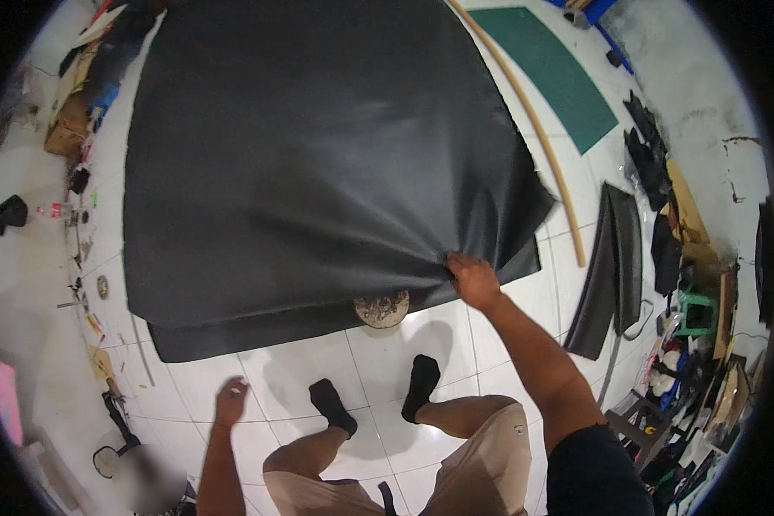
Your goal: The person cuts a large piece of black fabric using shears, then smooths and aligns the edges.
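A large black sheet that looks like leather or vinyl (318, 172) spreads over the tiled floor in front of me. My right hand (475, 279) grips its near right part, and folds fan out from the fingers. Beneath it lies another black layer (224, 342), showing along the near edge. A round, mottled disc (382, 310) sits at that edge, partly covered by the sheet. My left hand (231, 399) hangs off to the left, away from the sheet, its fingers loosely curled; whether anything is in them is not clear.
Right of the sheet lie a long wooden rod (542, 129), a green mat (555, 77) and black folded strips (606, 267). A green stool (697, 314) and piled clutter line the right wall. Scraps, tools and a cardboard box (67, 129) line the left side.
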A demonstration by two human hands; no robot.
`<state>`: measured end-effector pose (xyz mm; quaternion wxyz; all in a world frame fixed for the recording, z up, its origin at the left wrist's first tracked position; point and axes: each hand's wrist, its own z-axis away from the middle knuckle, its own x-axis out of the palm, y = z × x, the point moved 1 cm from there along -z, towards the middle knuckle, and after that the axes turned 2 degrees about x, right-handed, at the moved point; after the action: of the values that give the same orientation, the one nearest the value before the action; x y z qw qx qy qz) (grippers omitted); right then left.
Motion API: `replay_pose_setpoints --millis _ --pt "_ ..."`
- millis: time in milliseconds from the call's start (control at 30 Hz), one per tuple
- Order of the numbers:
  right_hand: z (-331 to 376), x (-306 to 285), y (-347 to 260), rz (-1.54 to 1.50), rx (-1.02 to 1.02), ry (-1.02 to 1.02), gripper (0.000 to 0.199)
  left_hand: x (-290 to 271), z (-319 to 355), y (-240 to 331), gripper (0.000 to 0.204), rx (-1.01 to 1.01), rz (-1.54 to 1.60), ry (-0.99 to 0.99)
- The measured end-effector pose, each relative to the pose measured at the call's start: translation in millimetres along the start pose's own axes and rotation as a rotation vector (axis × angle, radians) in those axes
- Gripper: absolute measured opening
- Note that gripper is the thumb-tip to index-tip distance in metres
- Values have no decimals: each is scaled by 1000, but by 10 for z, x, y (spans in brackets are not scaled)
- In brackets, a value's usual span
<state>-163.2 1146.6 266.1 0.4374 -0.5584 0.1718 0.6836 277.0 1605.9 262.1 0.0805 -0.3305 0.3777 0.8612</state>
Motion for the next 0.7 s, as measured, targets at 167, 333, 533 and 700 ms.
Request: replay_pose_setpoints --millis 167,333,533,700 --pt "-533 1134 430 -66 -78 158 35 454 -1233 -516 39 -316 239 79" --pt "-683 1743 652 -190 -120 252 26 1072 -1776 -679 100 -321 747 -7" --pt "-667 1730 761 -101 -166 240 24 932 -2418 -793 85 -325 1181 380" --pt "-420 1535 853 -53 -147 360 20 879 -2602 -1414 34 -276 1308 565"
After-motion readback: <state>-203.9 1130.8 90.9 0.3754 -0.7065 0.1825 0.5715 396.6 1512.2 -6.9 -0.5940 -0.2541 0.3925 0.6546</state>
